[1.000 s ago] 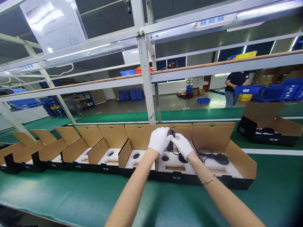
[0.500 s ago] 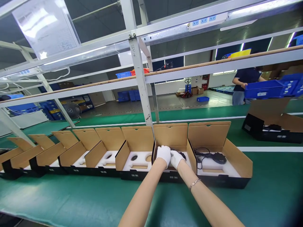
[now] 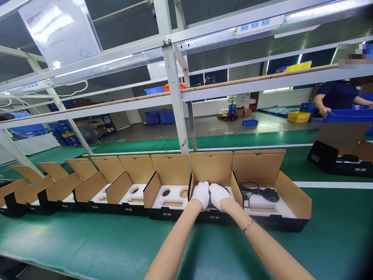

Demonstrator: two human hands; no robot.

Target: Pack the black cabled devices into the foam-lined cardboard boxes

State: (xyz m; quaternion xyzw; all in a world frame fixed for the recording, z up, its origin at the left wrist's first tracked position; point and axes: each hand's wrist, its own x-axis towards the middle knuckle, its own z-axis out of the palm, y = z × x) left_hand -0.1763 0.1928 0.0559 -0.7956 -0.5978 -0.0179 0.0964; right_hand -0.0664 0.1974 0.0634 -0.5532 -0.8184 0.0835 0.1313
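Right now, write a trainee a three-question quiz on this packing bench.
1. True or false: both white-gloved hands, left hand and right hand, are inside one open brown cardboard box.
2. What lies in the neighbouring open box on the right? A) a black corded device B) a roll of tape C) a white mug
3. What colour is the bench mat?

Key: 1 true; 2 A; 3 green.

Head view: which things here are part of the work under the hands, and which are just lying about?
In hand:
left hand
right hand
open box
black part

Lying about:
filled box
boxes with bare foam
blue crate
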